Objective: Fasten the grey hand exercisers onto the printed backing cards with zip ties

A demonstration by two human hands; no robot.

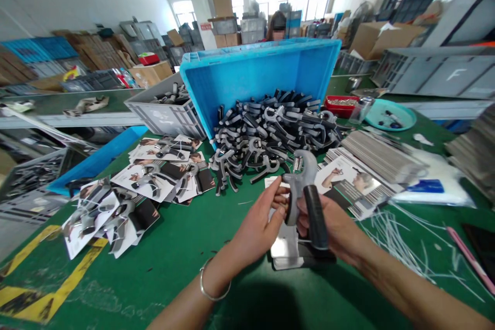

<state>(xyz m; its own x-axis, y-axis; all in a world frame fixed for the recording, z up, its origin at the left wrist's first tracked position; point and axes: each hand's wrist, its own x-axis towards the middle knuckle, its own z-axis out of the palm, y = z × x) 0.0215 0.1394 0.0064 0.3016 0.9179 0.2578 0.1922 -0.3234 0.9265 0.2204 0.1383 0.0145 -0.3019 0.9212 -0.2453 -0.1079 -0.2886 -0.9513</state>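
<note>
Upright in front of me is a grey and black hand grip strengthener (317, 216) with a metal spring near its top. My right hand (334, 224) is closed around it from behind, some of its fingers hidden by the handles. At its left side, my left hand (260, 219) has bent fingers, the tips against the grey handle. Beneath both hands lies a small stack of printed cards (284, 252), partly covered. A large heap of hand grip strengtheners (266, 129) spills from a tipped blue crate (247, 77) just beyond.
Carded strengtheners (150, 178) lie at left. At right are printed cards (348, 180), loose white plastic ties (398, 242), a pink pen-like tool (469, 260), a turquoise tray (390, 113) and a red parts box (342, 105). A person (277, 26) is behind the crate.
</note>
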